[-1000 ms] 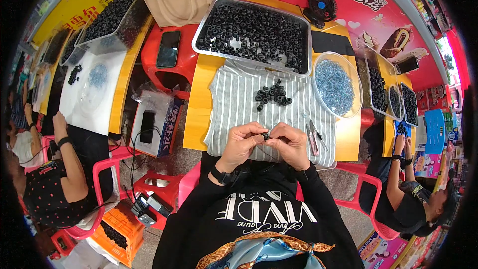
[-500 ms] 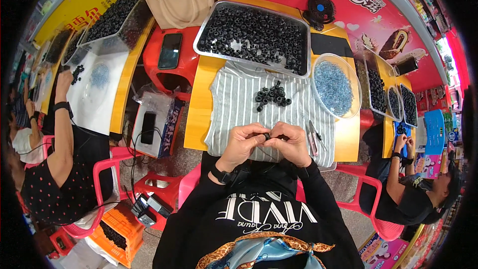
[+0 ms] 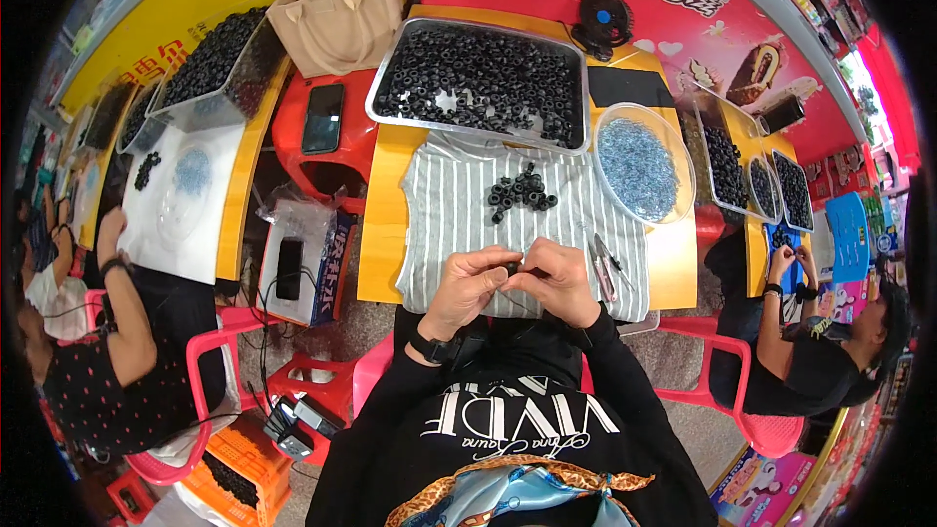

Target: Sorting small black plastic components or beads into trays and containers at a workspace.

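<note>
Above the near edge of a striped grey cloth (image 3: 439, 234), both my hands meet around a small black ring-shaped part (image 3: 511, 267). My left hand (image 3: 467, 289) pinches it between thumb and forefinger. From the other side, my right hand (image 3: 559, 283) has its thumb and fingertips closed against the same part; anything smaller between them is hidden. Just beyond lies a loose heap of black ring-shaped parts (image 3: 522, 193). To the right of my right hand, tweezers (image 3: 602, 273) and a dark pointed tool (image 3: 611, 254) rest on the cloth.
At the back stands a large clear tub (image 3: 478, 78) of black rings. Right of it are a round tub (image 3: 644, 164) of thin clear-blue rings and a small black fan (image 3: 602, 24). A phone (image 3: 322, 117) lies on a red stool (image 3: 293, 151). People work at tables on both sides.
My view has shifted slightly. Both hands stay together on the black part, with small finger movements. At the left table, another person's hand has drawn back from the black rings.
</note>
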`<state>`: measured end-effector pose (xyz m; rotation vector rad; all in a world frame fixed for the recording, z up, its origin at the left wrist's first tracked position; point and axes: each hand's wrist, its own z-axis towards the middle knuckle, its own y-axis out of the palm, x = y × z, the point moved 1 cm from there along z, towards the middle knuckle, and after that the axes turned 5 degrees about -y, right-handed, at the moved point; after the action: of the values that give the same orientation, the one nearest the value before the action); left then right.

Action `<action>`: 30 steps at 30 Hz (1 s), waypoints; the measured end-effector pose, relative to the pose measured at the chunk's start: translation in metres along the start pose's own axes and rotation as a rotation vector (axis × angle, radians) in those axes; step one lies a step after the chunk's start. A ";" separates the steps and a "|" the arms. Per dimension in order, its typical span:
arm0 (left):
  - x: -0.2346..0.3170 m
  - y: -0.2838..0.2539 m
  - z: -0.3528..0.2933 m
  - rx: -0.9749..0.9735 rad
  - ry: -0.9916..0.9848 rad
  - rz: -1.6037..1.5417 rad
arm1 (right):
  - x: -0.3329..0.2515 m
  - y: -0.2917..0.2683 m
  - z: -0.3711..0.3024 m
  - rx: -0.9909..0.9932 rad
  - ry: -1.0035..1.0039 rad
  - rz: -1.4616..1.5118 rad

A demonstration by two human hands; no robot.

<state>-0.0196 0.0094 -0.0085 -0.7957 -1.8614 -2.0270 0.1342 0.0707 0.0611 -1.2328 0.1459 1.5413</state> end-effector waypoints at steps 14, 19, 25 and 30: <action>0.002 0.001 -0.004 0.022 -0.092 0.012 | -0.021 -0.019 -0.004 -0.015 -0.141 -0.290; 0.005 0.005 -0.003 0.093 -0.051 0.047 | -0.027 -0.018 -0.018 0.023 -0.084 -0.232; 0.006 0.009 -0.002 0.164 -0.040 0.109 | -0.027 -0.010 -0.028 0.007 -0.090 -0.246; 0.006 0.009 -0.003 0.161 -0.030 0.157 | -0.026 -0.003 -0.031 0.012 -0.082 -0.208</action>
<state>-0.0201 0.0062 0.0022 -0.9010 -1.8854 -1.7559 0.1521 0.0351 0.0679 -1.1363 -0.0266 1.4047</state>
